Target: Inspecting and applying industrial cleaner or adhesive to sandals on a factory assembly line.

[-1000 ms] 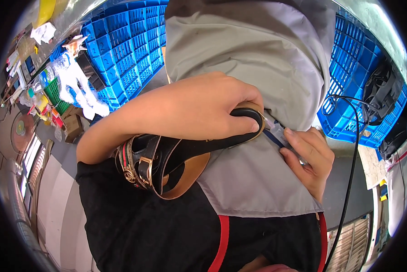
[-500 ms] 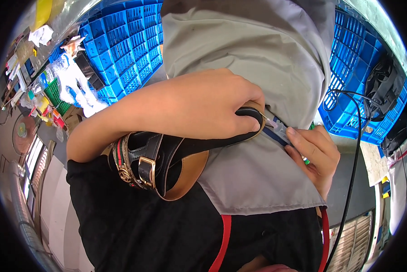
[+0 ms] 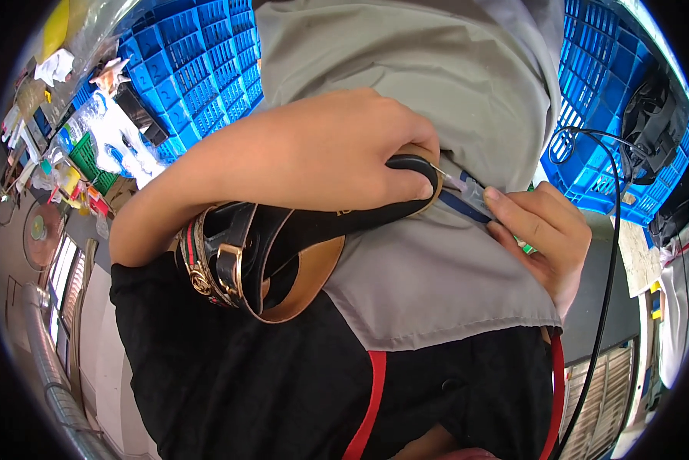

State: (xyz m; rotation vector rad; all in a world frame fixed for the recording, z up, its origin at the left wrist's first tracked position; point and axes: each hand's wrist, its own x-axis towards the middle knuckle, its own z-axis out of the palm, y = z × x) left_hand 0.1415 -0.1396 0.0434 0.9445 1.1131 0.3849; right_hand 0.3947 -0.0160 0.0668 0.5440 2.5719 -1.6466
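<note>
A black sandal (image 3: 306, 230) lies across my lap, with tan lining and gold-buckled straps at its left end. My left hand (image 3: 367, 157) is closed over its rounded right end, thumb on the black footbed. In my right hand (image 3: 542, 230) is a translucent syringe-like applicator (image 3: 473, 196), pinched between thumb and fingers. Its thin tip reaches the edge of the sandal's sole beside my left fingertips; whether it touches I cannot tell. A dark blue strip shows beneath the applicator. Under both hands spreads a grey apron (image 3: 436, 291).
A blue slatted crate (image 3: 198, 73) stands at the far left, another blue crate (image 3: 590, 84) at the right. Black gear (image 3: 655, 126) rests in the right crate, and a black cable (image 3: 611, 253) hangs down beside my right hand. Plastic bags (image 3: 114, 134) crowd the left side.
Both hands and the sandal appear slightly higher in the view, the sandal also a little farther left. The grips stay the same, with the applicator's tip still at the sole edge.
</note>
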